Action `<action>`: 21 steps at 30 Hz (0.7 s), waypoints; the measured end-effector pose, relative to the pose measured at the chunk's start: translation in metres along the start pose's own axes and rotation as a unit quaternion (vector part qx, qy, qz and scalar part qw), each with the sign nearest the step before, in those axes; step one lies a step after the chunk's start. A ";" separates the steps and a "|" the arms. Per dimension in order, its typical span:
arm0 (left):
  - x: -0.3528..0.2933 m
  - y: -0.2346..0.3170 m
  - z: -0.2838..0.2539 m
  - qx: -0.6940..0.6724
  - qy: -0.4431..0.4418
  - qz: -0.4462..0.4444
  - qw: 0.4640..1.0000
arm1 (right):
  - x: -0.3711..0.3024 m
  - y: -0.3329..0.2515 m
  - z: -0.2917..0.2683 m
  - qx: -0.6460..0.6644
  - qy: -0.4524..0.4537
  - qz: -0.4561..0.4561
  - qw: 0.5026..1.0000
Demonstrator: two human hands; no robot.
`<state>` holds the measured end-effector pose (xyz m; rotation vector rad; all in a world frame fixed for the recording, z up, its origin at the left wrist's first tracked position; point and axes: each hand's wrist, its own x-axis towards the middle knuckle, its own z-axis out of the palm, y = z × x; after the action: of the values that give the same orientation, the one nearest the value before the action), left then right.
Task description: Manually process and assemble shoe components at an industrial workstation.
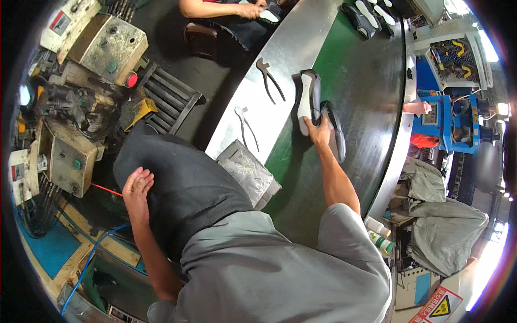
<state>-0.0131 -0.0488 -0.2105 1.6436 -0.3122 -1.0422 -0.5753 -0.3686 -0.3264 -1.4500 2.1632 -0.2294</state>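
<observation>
My right hand [319, 131] reaches over the green belt and grips the near end of a dark shoe [308, 99], thumb on its whitish sole and fingers over the other side. Right beside it a second dark shoe [335, 129] lies, partly covered by the hand. My left hand [138, 185] is near my thigh, its fingers loosely stretched, with nothing seen in it. Two pairs of metal pincers rest on the steel ledge: the far pincers [269, 81] and the near pincers [246, 126]. A folded grey flowered cloth [247, 171] sits closer to me.
The green conveyor belt [291, 156] runs away from me, with more shoes [366, 19] at its far end. Across the ledge a co-worker's hand [249, 9] is on a shoe. Machine boxes with buttons [110, 48] stand left; a blue machine [439, 121] and bottles [379, 242] are right.
</observation>
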 end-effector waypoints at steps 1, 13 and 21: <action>0.003 0.004 0.016 -0.014 -0.006 -0.010 1.000 | 0.013 0.015 0.001 0.047 -0.044 0.000 0.998; 0.028 0.039 0.143 0.029 -0.211 0.058 0.975 | -0.059 -0.035 -0.007 0.378 -0.042 0.028 0.924; 0.048 0.083 0.228 -0.047 -0.208 0.182 0.960 | -0.238 -0.182 -0.010 0.281 -0.189 -0.162 0.927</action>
<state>-0.1334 -0.2594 -0.1598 1.2091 -0.8010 -1.0900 -0.3632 -0.2313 -0.1653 -1.3575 1.3882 -0.5823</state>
